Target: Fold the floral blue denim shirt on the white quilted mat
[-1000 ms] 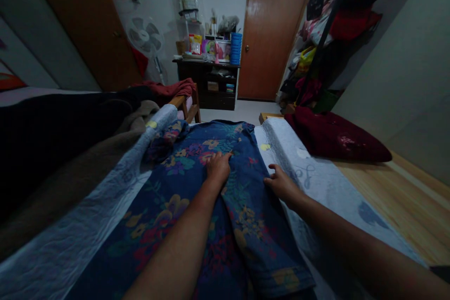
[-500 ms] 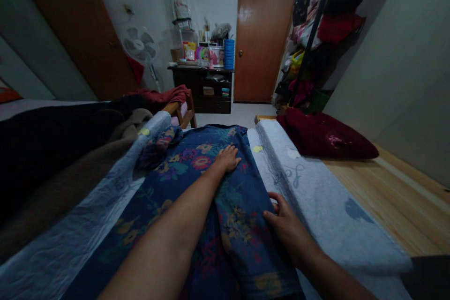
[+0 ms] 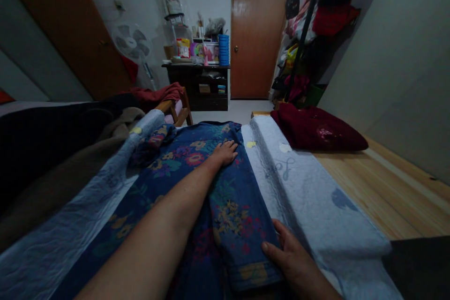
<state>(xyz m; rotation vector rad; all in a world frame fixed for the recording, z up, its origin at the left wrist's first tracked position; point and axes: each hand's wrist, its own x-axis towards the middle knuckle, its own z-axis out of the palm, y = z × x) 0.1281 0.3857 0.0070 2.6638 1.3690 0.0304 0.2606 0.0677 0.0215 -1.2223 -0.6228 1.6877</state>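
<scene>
A dark blue floral garment (image 3: 197,147) with sleeves lies spread out lengthwise in front of me; whether it is a shirt or a dress I cannot tell. My left hand (image 3: 225,152) rests flat on its upper right part, fingers stretched out. Along the right side, one sleeve (image 3: 232,211) lies folded down over the body. My right hand (image 3: 288,248) holds that sleeve's outer edge near the hem, thumb on top and fingers partly hidden at the side. The other sleeve (image 3: 153,143) is bunched at the far left.
Under the garment is a pale quilted cover (image 3: 309,192). A dark red folded cloth or cushion (image 3: 316,126) lies at the right on wooden boards (image 3: 355,187). Dark and brown blankets (image 3: 70,150) lie left. Farther off stand a fan (image 3: 131,42), a dark cabinet (image 3: 197,86) and a door (image 3: 256,33).
My right hand has slid toward me along the sleeve's edge, closer to the hem. My left hand stays on the same part of the garment. The view has shifted slightly.
</scene>
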